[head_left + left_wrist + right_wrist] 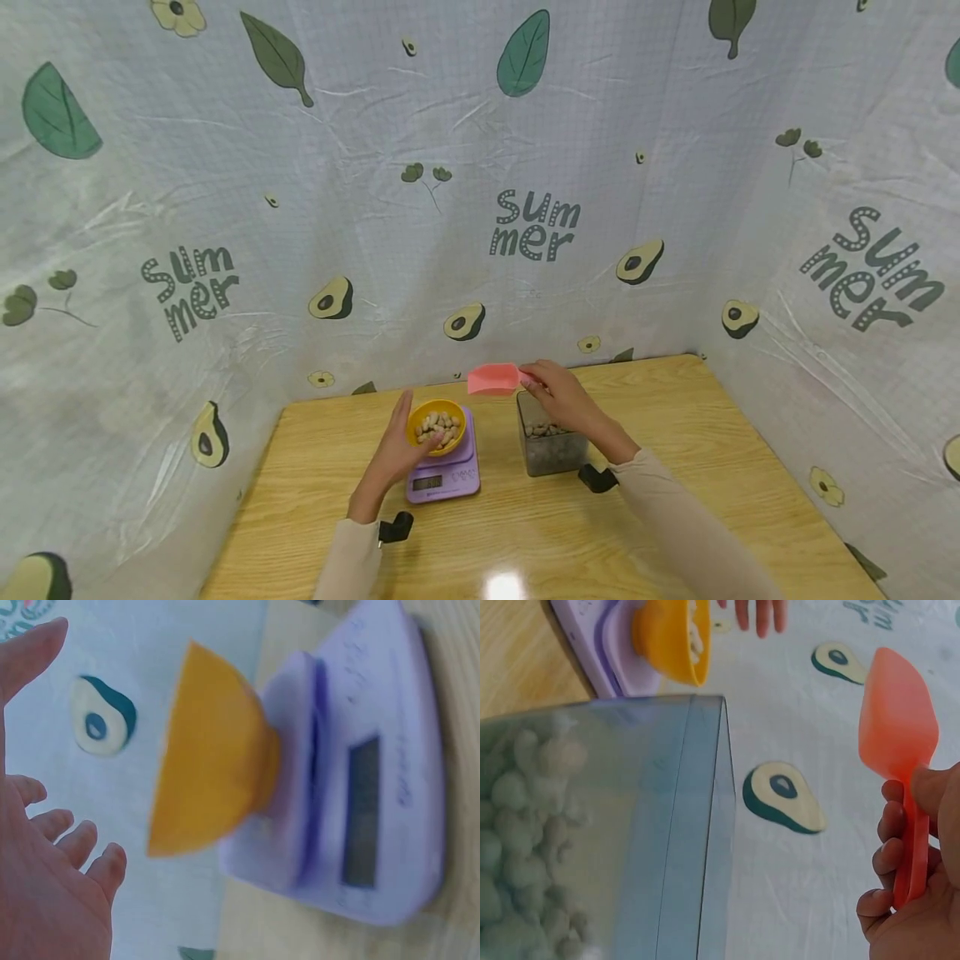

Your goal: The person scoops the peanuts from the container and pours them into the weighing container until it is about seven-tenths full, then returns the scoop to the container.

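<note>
My right hand point(562, 404) grips the handle of a pink plastic scoop point(492, 380), raised over the back of a see-through grey bin point(553, 458). No load shows in the scoop in the head view; the right wrist view shows its underside. Unshelled peanuts point(543, 429) lie low in the bin. To the left, a yellow bowl point(214, 761) holding peanuts point(442, 423) stands on a purple kitchen scale point(450, 485). Beside and above the bowl's rim is my left hand point(397, 450), fingers spread and apart from the bowl in the left wrist view.
Everything stands on a wooden table point(495, 533). A pale cloth point(390, 250) printed with avocados and leaves hangs behind the table and along both sides. The scale's display point(427, 483) faces me, its digits too small to read surely.
</note>
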Demonstrator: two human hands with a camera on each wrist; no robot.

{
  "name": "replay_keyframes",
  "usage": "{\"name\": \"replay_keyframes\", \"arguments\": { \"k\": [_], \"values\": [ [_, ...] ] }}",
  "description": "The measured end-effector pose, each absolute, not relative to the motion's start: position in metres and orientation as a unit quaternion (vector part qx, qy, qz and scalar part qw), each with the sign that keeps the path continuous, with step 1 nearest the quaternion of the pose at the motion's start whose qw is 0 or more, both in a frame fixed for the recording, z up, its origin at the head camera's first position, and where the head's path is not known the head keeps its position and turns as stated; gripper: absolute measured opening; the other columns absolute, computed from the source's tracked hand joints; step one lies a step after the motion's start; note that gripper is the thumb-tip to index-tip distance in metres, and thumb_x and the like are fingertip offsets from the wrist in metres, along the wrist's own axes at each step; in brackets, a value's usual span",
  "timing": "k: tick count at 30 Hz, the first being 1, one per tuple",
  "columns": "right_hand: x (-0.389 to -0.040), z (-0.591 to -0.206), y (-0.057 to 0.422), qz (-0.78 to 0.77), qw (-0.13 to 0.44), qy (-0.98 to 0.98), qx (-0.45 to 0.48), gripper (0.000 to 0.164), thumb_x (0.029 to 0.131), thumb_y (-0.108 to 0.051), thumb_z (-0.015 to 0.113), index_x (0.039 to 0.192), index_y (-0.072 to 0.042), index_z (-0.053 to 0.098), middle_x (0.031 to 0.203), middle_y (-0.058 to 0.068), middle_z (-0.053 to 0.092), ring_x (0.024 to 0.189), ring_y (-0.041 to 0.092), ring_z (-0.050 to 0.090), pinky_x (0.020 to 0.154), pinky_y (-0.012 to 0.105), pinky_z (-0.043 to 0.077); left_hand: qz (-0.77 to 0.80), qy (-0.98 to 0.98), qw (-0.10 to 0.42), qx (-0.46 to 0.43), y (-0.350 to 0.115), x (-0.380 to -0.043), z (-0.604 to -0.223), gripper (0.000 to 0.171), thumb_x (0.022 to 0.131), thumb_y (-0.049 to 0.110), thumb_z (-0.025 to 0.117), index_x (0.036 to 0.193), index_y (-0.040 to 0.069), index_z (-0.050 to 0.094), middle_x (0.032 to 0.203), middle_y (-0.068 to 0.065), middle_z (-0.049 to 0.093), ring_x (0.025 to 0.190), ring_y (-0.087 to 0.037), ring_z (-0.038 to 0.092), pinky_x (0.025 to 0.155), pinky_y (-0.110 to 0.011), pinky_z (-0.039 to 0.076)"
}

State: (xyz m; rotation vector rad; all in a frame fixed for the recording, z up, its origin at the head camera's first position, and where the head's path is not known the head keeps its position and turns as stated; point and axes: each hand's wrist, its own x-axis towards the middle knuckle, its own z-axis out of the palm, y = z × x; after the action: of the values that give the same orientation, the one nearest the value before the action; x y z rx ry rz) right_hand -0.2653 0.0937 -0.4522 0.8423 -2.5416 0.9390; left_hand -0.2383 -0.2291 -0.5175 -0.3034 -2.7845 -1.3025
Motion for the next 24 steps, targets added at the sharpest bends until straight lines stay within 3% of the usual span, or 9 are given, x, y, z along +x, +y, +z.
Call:
{"name": "replay_keyframes", "arguments": {
  "k": [8,12,18,24],
  "values": [
    [-0.258,-0.453,0.122,0.329,0.195,-0.879,0.285,0.028,0.101,-0.019,0.054,0.123,-0.005,0.066,0.102,0.007,0.067,0.083,0.014,0.059,0.071,0.033,0.052,-0.433,-0.892,0.033,-0.126,-0.208,-0.235,-0.493,0.102,0.087,0.042,0.071,0.160,0.019,0.004,0.167,-0.010,0.005,0.152,-0.041,0.012,0.118,-0.064,0.018],
    [-0.255,-0.455,0.134,0.321,0.210,-0.879,0.283,0.027,0.100,-0.017,0.056,0.122,-0.004,0.066,0.099,0.006,0.067,0.079,0.013,0.056,0.069,0.031,0.049,-0.439,-0.886,0.043,-0.146,-0.194,-0.235,-0.486,0.100,0.087,0.040,0.071,0.160,0.018,0.006,0.167,-0.011,0.007,0.151,-0.042,0.015,0.116,-0.065,0.021],
    [-0.252,-0.455,0.155,0.294,0.222,-0.888,0.275,0.026,0.099,-0.016,0.057,0.121,-0.004,0.066,0.100,0.006,0.067,0.084,0.016,0.060,0.072,0.035,0.053,-0.440,-0.882,0.033,-0.167,-0.169,-0.236,-0.485,0.103,0.086,0.052,0.069,0.160,0.020,0.005,0.167,-0.010,0.006,0.151,-0.041,0.016,0.117,-0.063,0.023],
    [-0.250,-0.451,0.175,0.262,0.234,-0.892,0.285,0.025,0.098,-0.013,0.059,0.120,-0.004,0.066,0.102,0.008,0.068,0.086,0.019,0.060,0.071,0.038,0.052,-0.456,-0.868,0.020,-0.195,-0.148,-0.236,-0.487,0.101,0.088,0.051,0.067,0.160,0.018,0.005,0.167,-0.012,0.005,0.152,-0.039,0.012,0.118,-0.064,0.020]
  ]
}}
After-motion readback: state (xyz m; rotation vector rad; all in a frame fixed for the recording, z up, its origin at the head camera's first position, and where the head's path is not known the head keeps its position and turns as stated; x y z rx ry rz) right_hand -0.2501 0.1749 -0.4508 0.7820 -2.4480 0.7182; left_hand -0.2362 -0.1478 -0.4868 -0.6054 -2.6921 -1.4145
